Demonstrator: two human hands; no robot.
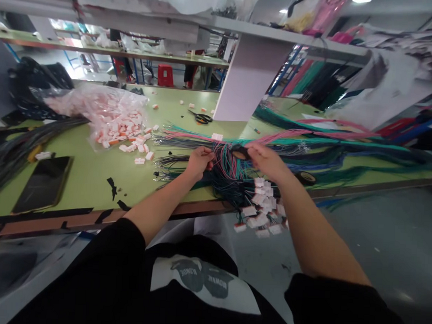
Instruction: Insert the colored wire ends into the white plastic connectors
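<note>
A roll of black tape (239, 152) is gripped in my right hand (267, 161), above a bundle of coloured wires (230, 162). My left hand (201, 162) is closed at the left side of that bundle, thumb and fingers pinched together; what lies between them is too small to make out. Pink, green and dark wires run left and right from the bundle, with bare-looking tips at the left. Many white connectors (262, 206) on wire ends hang over the table's front edge, below my right hand. One more white connector (217, 137) lies just behind the bundle.
A plastic bag of white-and-orange connectors (114, 116) spills onto the green table (91, 176). Scissors (200, 117) lie at the back, a phone (43, 182) at the left beside dark wires (28, 146). Another tape roll (305, 178) sits at right. A white post (240, 78) supports the shelf.
</note>
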